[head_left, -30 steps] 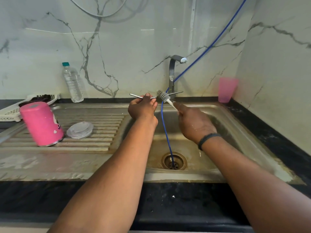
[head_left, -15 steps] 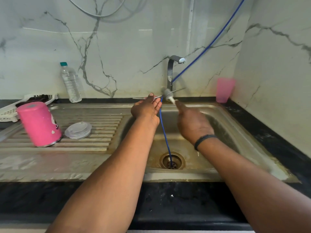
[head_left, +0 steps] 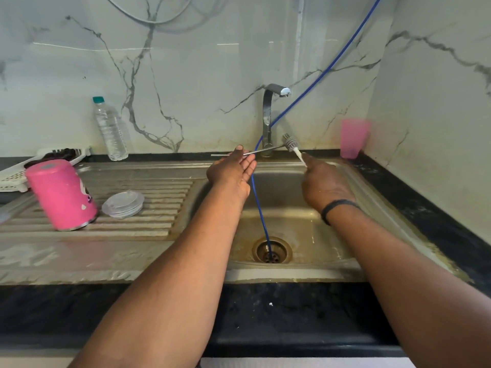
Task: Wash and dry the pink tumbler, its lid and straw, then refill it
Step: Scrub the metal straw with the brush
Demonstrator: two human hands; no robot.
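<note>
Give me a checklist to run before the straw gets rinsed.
1. Metal straw held by left hand: ok.
2. Straw brush gripped by right hand: ok.
3. Brush bristles clear of the straw's end: ok, they sit at its tip outside it.
4. Tap running: cannot tell, no stream visible.
5. Pink tumbler and clear lid parked on the drainboard: ok.
6. Straw inside clean: cannot tell.

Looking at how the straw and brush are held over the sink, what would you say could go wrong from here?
1. The left hand holds the metal straw only near its fingers; it might slip into the sink toward the open drain.
2. The brush, held by the right hand, sits at the straw's tip and could flick water.
</note>
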